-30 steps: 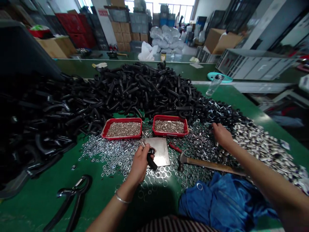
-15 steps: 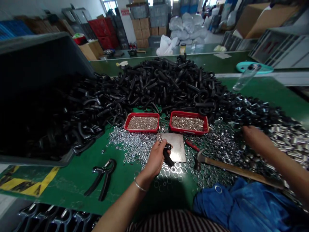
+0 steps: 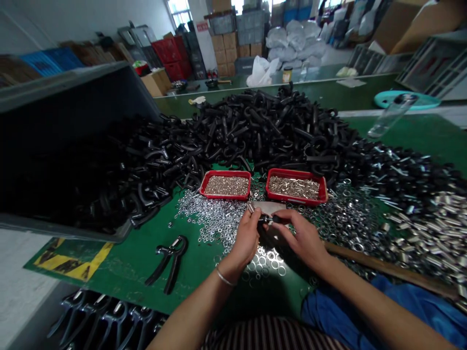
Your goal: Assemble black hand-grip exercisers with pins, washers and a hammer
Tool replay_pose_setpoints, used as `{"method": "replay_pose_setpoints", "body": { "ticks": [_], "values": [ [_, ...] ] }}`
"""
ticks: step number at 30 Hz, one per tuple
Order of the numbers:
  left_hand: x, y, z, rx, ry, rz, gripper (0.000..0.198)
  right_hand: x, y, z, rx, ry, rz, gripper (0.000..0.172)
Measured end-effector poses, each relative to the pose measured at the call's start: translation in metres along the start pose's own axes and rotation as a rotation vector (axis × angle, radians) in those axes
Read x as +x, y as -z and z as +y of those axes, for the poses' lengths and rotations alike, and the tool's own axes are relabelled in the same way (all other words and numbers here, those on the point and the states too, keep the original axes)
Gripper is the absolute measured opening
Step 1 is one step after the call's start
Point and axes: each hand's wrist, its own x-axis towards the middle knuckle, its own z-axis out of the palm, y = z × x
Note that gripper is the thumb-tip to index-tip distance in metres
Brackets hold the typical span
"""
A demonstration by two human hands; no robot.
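My left hand (image 3: 245, 239) is closed around a black hand-grip handle, with a coil spring (image 3: 250, 208) sticking out above the thumb. Between the thumb and fingers of my right hand (image 3: 302, 239) is a small black knob (image 3: 277, 219) with a metal pin, held against the handle's side. Both hands meet over a metal plate (image 3: 269, 207), mostly covered by them. On the green table to the left lies an assembled hand gripper (image 3: 169, 263), its two legs spread. Loose rings (image 3: 266, 262) lie below my hands.
Two red trays of small metal parts (image 3: 226, 185) (image 3: 297, 187) stand beyond my hands. Behind them rises a heap of black handles (image 3: 251, 121). Black knobs (image 3: 404, 170) and metal sleeves (image 3: 434, 233) cover the right. A wooden hammer handle (image 3: 390, 269) lies beneath my right forearm.
My right hand has come from the knob pile at the right to the handle in my left hand, bringing a black knob. The view has shifted slightly left.
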Motion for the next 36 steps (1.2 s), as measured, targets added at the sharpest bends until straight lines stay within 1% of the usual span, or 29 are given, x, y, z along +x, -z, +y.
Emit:
{"method": "replay_pose_setpoints", "body": {
  "ticks": [2,3,6,8,9,10,11,13,14,15,17,18,19,21,22,23,24,25,27,28,29,30,31,33,34,35,36],
  "values": [
    [0.001,0.007,0.0,0.062,-0.005,0.043,0.036,-0.003,0.002,0.008,-0.122,0.1,-0.063,0.014],
    [0.002,0.01,0.0,0.104,-0.002,0.041,0.037,-0.003,0.005,0.011,-0.156,0.137,-0.088,0.015],
    [0.001,0.013,0.001,0.263,-0.013,-0.034,0.035,-0.001,0.018,0.015,-0.188,0.237,-0.157,0.019],
    [-0.001,0.011,0.004,0.399,-0.063,-0.082,0.031,0.003,0.023,0.014,-0.153,0.267,-0.21,0.018],
    [-0.001,0.01,0.006,0.47,-0.099,-0.088,0.029,0.006,0.023,0.013,-0.113,0.235,-0.227,0.018],
    [-0.002,0.008,0.009,0.537,-0.139,-0.087,0.027,0.009,0.022,0.013,-0.047,0.163,-0.241,0.019],
    [-0.002,0.007,0.011,0.597,-0.184,-0.078,0.025,0.011,0.019,0.012,0.051,0.055,-0.262,0.022],
    [0.0,0.005,0.014,0.689,-0.278,-0.055,0.023,0.014,0.01,0.01,0.306,-0.199,-0.331,0.04],
    [0.001,0.005,0.015,0.722,-0.318,-0.051,0.023,0.013,0.005,0.009,0.416,-0.299,-0.358,0.045],
    [0.003,0.006,0.016,0.752,-0.35,-0.06,0.023,0.012,0.0,0.008,0.493,-0.361,-0.369,0.046],
    [0.006,0.009,0.018,0.798,-0.389,-0.109,0.022,0.009,-0.006,0.007,0.581,-0.406,-0.372,0.043],
    [0.007,0.01,0.019,0.816,-0.4,-0.143,0.022,0.008,-0.007,0.007,0.634,-0.427,-0.398,0.043],
    [0.008,0.012,0.02,0.831,-0.41,-0.181,0.021,0.007,-0.007,0.007,0.711,-0.463,-0.462,0.046],
    [0.01,0.016,0.021,0.849,-0.428,-0.25,0.021,0.006,-0.004,0.01,0.859,-0.564,-0.662,0.06],
    [0.011,0.018,0.021,0.852,-0.43,-0.27,0.022,0.007,-0.003,0.012,0.866,-0.598,-0.744,0.067],
    [0.011,0.02,0.019,0.855,-0.425,-0.274,0.022,0.008,-0.001,0.014,0.8,-0.598,-0.77,0.069],
    [0.012,0.022,0.018,0.855,-0.411,-0.257,0.022,0.009,0.0,0.016,0.667,-0.554,-0.732,0.068],
    [0.012,0.023,0.016,0.847,-0.386,-0.225,0.022,0.01,0.001,0.018,0.491,-0.472,-0.64,0.063],
    [0.011,0.024,0.014,0.809,-0.327,-0.154,0.021,0.01,0.0,0.019,0.148,-0.254,-0.378,0.051],
    [0.01,0.024,0.014,0.787,-0.313,-0.134,0.021,0.009,-0.001,0.019,0.046,-0.169,-0.279,0.046],
    [0.008,0.023,0.014,0.769,-0.321,-0.133,0.021,0.007,-0.003,0.019,0.024,-0.129,-0.243,0.045],
    [0.006,0.022,0.016,0.763,-0.349,-0.152,0.021,0.005,-0.005,0.018,0.083,-0.139,-0.282,0.047],
    [0.004,0.021,0.017,0.768,-0.389,-0.186,0.02,0.004,-0.006,0.018,0.203,-0.19,-0.387,0.054],
    [0.001,0.019,0.019,0.802,-0.46,-0.26,0.019,0.002,-0.007,0.018,0.473,-0.342,-0.65,0.069],
    [0.0,0.02,0.019,0.821,-0.474,-0.275,0.018,0.003,-0.006,0.018,0.544,-0.395,-0.724,0.072],
    [0.0,0.02,0.017,0.834,-0.467,-0.261,0.018,0.004,-0.005,0.017,0.551,-0.415,-0.714,0.069],
    [0.001,0.021,0.015,0.835,-0.441,-0.224,0.019,0.005,-0.003,0.017,0.509,-0.403,-0.642,0.06]
  ]
}}
